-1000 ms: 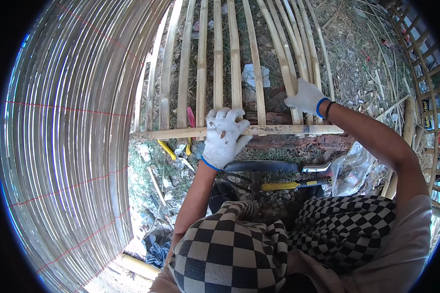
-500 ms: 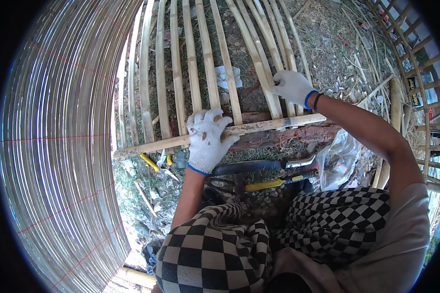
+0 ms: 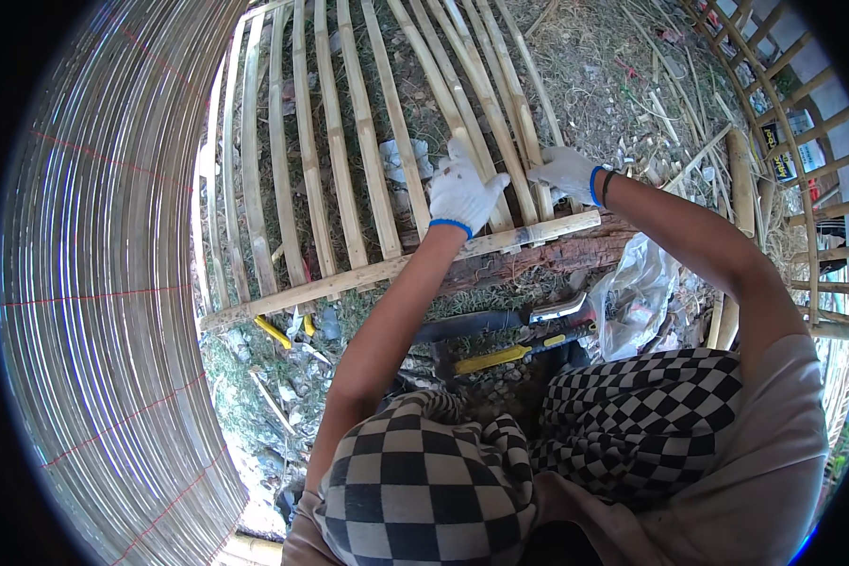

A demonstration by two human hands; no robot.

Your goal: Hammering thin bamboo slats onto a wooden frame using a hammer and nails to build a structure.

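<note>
A panel of long bamboo slats [image 3: 335, 179] lies on the ground, joined along its near end by a bamboo crossbar [image 3: 368, 274]. My left hand [image 3: 462, 193], in a white glove with a blue cuff, grips a slat just beyond the crossbar. My right hand [image 3: 566, 172], gloved the same way, closes on the neighbouring slats at the panel's right side. The two hands are a short gap apart. A reddish log [image 3: 538, 264] lies under the crossbar's right end.
A hammer [image 3: 500, 321] and a yellow-handled tool [image 3: 505, 357] lie just below the log, beside a clear plastic bag [image 3: 637, 292]. A large curved woven bamboo wall [image 3: 94, 283] fills the left. A bamboo lattice [image 3: 802, 141] stands at right. Checkered cloth [image 3: 538, 453] covers my lap.
My left hand left the crossbar and moved up and right onto a slat, close to my right hand. The panel now sits more to the left and slopes in view.
</note>
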